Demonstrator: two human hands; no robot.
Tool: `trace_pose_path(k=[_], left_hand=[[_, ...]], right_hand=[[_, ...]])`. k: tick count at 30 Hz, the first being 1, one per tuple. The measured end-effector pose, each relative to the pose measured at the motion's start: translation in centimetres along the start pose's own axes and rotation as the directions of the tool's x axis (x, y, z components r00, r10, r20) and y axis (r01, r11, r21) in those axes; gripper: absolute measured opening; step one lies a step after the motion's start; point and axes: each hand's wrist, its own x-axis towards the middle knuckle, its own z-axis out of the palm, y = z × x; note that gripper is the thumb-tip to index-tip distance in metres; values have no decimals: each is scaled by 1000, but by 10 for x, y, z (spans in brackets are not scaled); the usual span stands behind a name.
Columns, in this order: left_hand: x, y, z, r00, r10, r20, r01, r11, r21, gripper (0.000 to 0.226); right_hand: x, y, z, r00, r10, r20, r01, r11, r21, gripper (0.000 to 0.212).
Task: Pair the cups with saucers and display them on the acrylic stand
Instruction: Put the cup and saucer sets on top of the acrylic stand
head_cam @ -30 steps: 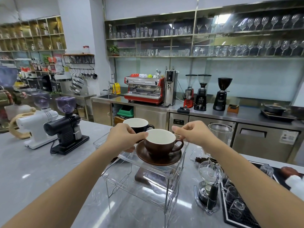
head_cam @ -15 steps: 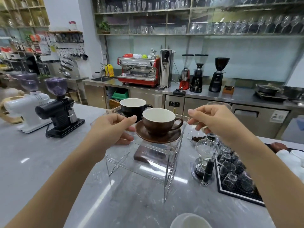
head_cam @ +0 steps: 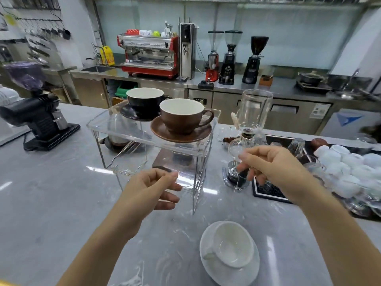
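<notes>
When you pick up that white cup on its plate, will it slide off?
It might. The white cup only sits loosely on the white saucer, and both look smooth and glossy, so tilting could probably send it sliding. It looks like ceramic, so likely breakable. Lifting level with both hands seems safest.

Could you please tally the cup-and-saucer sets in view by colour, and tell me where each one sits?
Black set: 1, on the acrylic stand, at the back.
Brown set: 1, on the stand, at the front.
White set: 1, on the counter, not yet displayed.
Total: 3 sets.
</notes>
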Motion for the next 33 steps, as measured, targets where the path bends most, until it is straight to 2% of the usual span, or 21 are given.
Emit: trace_pose_path(k=[6,15,21,24,29,33], left_hand=[[0,-56,20,988,-143,57,142,989,28,25],[-7,-124,41,967,-254,23,248,957,150,27],[-12,-151,48,964,-260,-50,264,932,246,25],[-14,-156,52,966,-249,-75,260,924,279,29],[-12,-163,61,954,-295,-49,298,925,234,52],[-9,-165,70,950,-309,-33,309,923,229,51]], right_hand=[[-24,51,2,991,133,-26,-132,990,52,12],[-53,131,13,952,291,-96,-297,953,-56,14],[-70,177,19,910,377,-170,-401,906,-134,20],[-76,187,22,900,396,-181,-420,900,-115,23],[-81,195,25,887,418,-195,-433,900,-43,27],[-81,198,27,880,448,-160,-456,890,-15,39]])
